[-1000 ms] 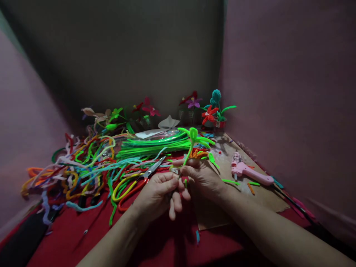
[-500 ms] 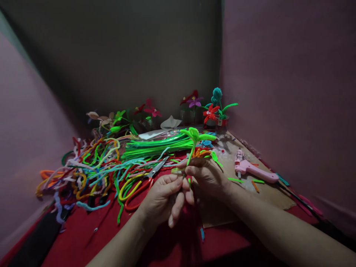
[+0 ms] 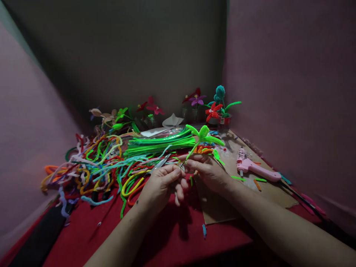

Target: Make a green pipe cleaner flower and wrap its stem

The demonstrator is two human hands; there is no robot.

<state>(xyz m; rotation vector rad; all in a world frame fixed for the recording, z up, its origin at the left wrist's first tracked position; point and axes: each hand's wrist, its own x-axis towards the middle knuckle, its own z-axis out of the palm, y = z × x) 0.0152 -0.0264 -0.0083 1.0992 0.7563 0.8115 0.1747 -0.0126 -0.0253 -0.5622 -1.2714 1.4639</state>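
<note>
My right hand (image 3: 208, 170) is pinching green sprig (image 3: 203, 133), leaves (image 3: 214, 140) already spreading; my left hand (image 3: 164, 181) is gripping thin end (image 3: 183, 165), seemingly lacking wrap. Behind sprig, finished-looking purple flower (image 3: 197, 100) is standing.

A fuzzy, matt green pipe-cleaner flower (image 3: 204, 134); smooth, shiny metal scissor blades (image 3: 161, 162); glossy clear plastic wrap (image 3: 172, 131); a smooth pink plastic glue gun (image 3: 260, 171); matt brown cardboard (image 3: 218, 207); matt red cloth (image 3: 222, 237).

This is a craft corner. Pipe cleaners (image 3: 122, 163) heap leftward on a red table (image 3: 167, 237); a glue gun (image 3: 257, 169) lies near its right edge.
</note>
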